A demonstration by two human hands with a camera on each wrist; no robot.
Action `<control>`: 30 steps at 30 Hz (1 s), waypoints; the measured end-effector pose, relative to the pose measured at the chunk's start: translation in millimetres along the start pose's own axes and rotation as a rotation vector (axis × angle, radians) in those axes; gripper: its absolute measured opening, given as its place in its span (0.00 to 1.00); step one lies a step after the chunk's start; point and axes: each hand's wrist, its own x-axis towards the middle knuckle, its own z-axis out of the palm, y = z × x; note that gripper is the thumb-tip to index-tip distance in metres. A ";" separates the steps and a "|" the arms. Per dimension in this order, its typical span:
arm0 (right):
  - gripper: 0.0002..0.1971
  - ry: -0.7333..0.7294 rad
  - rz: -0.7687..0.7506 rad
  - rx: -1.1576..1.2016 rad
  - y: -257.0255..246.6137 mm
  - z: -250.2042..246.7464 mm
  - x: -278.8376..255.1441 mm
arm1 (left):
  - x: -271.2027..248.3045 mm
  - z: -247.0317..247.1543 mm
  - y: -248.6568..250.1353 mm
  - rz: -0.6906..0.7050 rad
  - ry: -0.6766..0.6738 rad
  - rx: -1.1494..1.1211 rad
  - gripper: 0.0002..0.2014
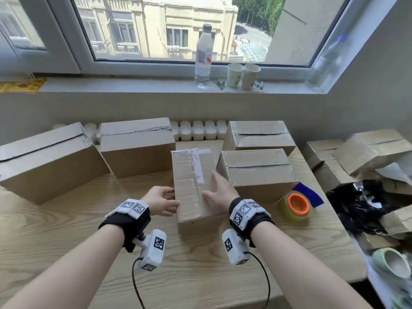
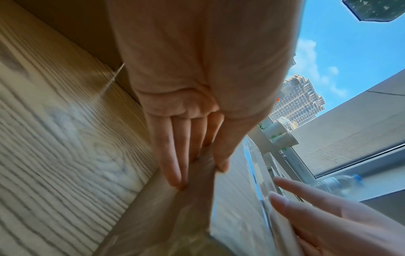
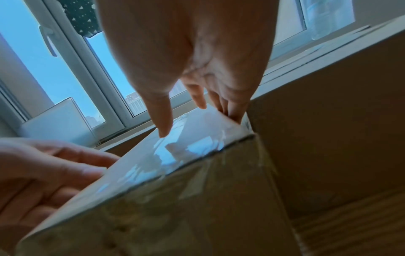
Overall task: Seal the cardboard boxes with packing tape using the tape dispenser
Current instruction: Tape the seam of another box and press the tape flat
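A small narrow cardboard box (image 1: 189,192), glossy with clear tape along its top, stands at the table's middle. My left hand (image 1: 171,200) grips its left top edge, thumb on top and fingers down the side face (image 2: 199,175). On the taped top near the right edge rests my right hand (image 1: 210,184), its fingers straight; its thumb (image 3: 163,128) presses the tape and the outer fingers lie over the edge beside the neighbouring box. The tape roll (image 1: 297,205), with an orange core and a blue part behind it, lies on the table to the right, touched by neither hand.
Taped boxes ring the small one: far left (image 1: 46,161), behind (image 1: 136,146), right (image 1: 256,172) and back right (image 1: 258,134). More boxes (image 1: 370,148) and a black bag (image 1: 361,201) pile up off the table's right edge. A bottle (image 1: 203,56) and paper cups (image 1: 243,75) stand on the windowsill.
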 end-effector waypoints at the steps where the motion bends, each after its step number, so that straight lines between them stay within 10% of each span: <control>1: 0.43 -0.005 0.005 -0.031 0.9 -1.5 3.0 | 2.9 5.7 4.9 0.013 0.002 -0.009 0.19; 15: 0.46 0.029 0.032 -0.088 -8.9 -14.4 46.1 | 42.3 -6.0 35.3 0.186 0.148 0.101 0.29; 21: 0.39 0.112 -0.147 -0.042 -65.6 -12.7 67.4 | 30.1 -85.7 42.2 0.176 0.513 0.523 0.26; 30: 0.34 0.084 -0.081 0.024 -157.0 26.0 146.9 | 42.8 -197.3 -0.5 0.006 0.676 0.459 0.25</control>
